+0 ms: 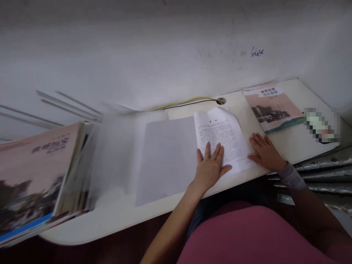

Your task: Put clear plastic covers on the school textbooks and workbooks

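Resting a spread left hand [210, 165] on the printed white paper page [220, 132], a spread right hand [266, 152] beside its edge; lower part flat, top edge yet wavy.

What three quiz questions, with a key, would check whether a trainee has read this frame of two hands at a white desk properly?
1. Which hand has its fingers spread on the printed white paper sheet?

2. True or false: the printed white paper sheet lies to the right of the plain grey sheet in the picture.

3. Where does the right end of the thin yellow cable go?
A) Across the printed white paper sheet
B) Under the plain grey sheet
C) To the round desk hole

Key:
1. The left hand
2. True
3. C
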`<control>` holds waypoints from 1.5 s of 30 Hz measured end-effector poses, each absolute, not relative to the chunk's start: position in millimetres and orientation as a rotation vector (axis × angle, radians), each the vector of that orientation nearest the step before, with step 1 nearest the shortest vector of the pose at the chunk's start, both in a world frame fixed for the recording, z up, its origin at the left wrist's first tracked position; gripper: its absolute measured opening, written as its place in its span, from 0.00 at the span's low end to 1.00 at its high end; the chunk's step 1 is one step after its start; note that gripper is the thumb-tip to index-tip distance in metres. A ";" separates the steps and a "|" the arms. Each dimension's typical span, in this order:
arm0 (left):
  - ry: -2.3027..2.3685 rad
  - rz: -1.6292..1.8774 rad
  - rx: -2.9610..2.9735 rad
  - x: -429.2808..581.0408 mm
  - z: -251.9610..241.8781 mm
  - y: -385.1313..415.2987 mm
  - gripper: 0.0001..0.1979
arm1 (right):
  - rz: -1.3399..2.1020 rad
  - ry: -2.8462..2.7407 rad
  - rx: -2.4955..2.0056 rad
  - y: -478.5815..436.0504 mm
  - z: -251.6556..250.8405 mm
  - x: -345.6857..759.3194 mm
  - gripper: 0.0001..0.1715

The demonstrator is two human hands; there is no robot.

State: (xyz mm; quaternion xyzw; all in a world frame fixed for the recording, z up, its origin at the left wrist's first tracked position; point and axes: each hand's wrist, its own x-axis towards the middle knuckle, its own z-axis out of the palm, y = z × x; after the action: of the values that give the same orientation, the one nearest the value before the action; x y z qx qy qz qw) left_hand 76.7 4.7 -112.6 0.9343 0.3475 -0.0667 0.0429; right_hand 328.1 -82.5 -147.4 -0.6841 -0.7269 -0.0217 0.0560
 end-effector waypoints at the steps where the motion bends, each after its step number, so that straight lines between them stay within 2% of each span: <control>1: 1.050 -0.212 2.862 75.3 -112.3 4.1 0.37 | -0.069 -2.208 -2.076 -82.5 -147.4 328.3 0.42; 24: 0.845 -0.201 2.868 76.3 -116.3 11.8 0.36 | -0.072 -2.217 -2.029 -82.4 -150.5 331.9 0.43; 33: 0.722 -0.029 2.839 74.2 -117.5 14.5 0.35 | -0.114 -2.216 -2.012 -83.0 -155.3 336.5 0.41; 35: 0.832 0.099 2.820 59.0 -115.0 21.7 0.34 | -0.126 -2.205 -1.988 -83.9 -158.2 340.3 0.41; 39: 1.422 0.390 2.616 -0.4 -121.9 48.7 0.36 | -0.208 -2.138 -1.944 -84.4 -151.5 338.4 0.40; 45: 1.742 0.398 2.351 -83.1 -148.2 74.2 0.41 | -0.242 -2.306 -1.707 -78.5 -117.4 263.9 0.35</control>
State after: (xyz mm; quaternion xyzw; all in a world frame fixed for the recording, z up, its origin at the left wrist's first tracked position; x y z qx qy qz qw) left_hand -83.1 74.2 -148.2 0.7926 0.5873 0.1342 0.0939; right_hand 263.9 -78.5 -117.4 -0.5877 -0.7941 -0.0833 0.1310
